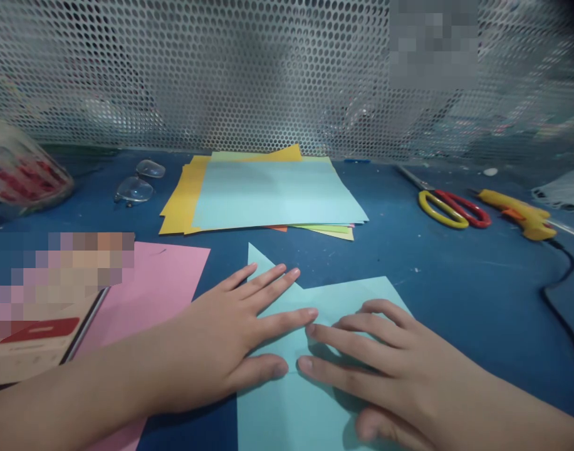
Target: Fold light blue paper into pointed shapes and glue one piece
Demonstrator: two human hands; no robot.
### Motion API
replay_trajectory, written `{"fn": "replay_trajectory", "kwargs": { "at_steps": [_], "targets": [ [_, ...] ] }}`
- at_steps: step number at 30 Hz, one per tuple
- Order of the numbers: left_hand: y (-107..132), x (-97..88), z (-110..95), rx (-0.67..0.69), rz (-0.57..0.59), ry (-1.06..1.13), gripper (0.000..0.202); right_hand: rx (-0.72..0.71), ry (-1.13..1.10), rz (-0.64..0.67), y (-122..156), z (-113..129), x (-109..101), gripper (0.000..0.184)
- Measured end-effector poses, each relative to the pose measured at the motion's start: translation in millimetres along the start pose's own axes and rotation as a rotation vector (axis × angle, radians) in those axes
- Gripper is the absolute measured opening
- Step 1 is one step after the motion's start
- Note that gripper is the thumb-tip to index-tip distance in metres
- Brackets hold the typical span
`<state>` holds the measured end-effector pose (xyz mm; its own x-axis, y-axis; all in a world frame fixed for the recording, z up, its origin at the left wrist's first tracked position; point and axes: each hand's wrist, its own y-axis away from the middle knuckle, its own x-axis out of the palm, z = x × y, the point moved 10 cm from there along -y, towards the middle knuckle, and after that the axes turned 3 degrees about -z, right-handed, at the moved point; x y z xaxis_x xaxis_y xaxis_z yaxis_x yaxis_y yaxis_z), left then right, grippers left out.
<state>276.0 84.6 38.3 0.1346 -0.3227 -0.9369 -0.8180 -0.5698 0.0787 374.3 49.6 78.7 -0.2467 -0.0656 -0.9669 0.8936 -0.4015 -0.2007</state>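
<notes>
A light blue sheet of paper (277, 413) lies on the table in front of me, with a pointed corner sticking up at its far left and a crease line across it near my fingertips. My left hand (254, 326) rests flat on its left part, fingers spread. Over the right part is my right hand (385, 357), its fingers apart and slightly bent, fingertips touching the paper near the left index finger and thumb. Neither hand grips anything. Part of the sheet is hidden under both hands, and its near edge runs out of view.
Stacked coloured paper (277, 194) lies at the back. Scissors (449, 207) and a yellow glue gun (522, 213) with a black cord are at right. Glasses (135, 189), a jar (24, 169), pink paper (169, 275) and a phone (37, 351) are at left. A perforated metal panel (197, 81) stands behind.
</notes>
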Motion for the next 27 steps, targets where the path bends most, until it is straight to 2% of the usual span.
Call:
{"fn": "replay_trajectory", "kwargs": {
  "at_steps": [4,7,11,15,21,24,27],
  "targets": [
    [1,-0.7,-1,0.001,-0.001,0.001,0.053,0.009,0.007,-0.005,0,0,-1,0.038],
    [2,0.3,-1,0.012,0.018,-0.018,0.054,0.062,-0.099,0.023,2,-8,2,0.034],
    [4,3.7,0,0.03,0.079,-0.023,0.054,0.131,-0.259,0.115,6,-17,11,0.06],
    [3,1.6,0,0.05,0.078,-0.041,0.06,0.096,-0.213,0.094,8,-16,10,0.073],
    [2,2.9,-2,0.046,0.082,-0.071,0.063,0.03,-0.088,0.01,4,-6,8,0.059],
    [4,-0.9,-3,0.056,0.045,-0.078,0.057,0.028,-0.046,-0.013,4,-3,10,0.061],
    [7,-2.0,-3,0.07,0.074,-0.059,0.056,0.037,-0.052,-0.018,5,-2,12,0.064]
  ]
}}
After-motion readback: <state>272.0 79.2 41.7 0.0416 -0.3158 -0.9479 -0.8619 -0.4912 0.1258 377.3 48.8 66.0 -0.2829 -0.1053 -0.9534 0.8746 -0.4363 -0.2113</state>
